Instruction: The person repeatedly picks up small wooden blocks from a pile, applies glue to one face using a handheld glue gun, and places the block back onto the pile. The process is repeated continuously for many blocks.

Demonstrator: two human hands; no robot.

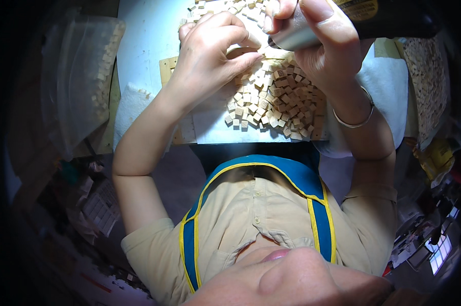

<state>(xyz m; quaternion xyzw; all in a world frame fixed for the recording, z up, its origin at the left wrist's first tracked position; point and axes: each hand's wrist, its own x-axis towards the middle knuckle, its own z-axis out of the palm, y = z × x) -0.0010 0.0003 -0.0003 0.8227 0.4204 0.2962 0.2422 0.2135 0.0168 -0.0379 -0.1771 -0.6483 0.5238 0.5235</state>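
My right hand (326,46) grips a dark and silver hand-held tool (299,32), whose kind I cannot tell; its narrow tip points left towards my other hand. My left hand (219,49) is bent over the bright work surface, thumb and forefinger curved towards each other close to that tip. Whether something small is pinched between them cannot be made out. Below both hands lies a heap of small wooden cubes (272,101), partly in shadow. More small wooden blocks (249,7) are scattered beyond the hands at the top.
A clear plastic bag (85,84) holding wooden pieces is at the left. Another bag (427,84) full of small wooden pieces stands at the right. White cloth-like sheets (133,105) lie at both sides of the board, and a wooden strip (165,70) shows by my left wrist.
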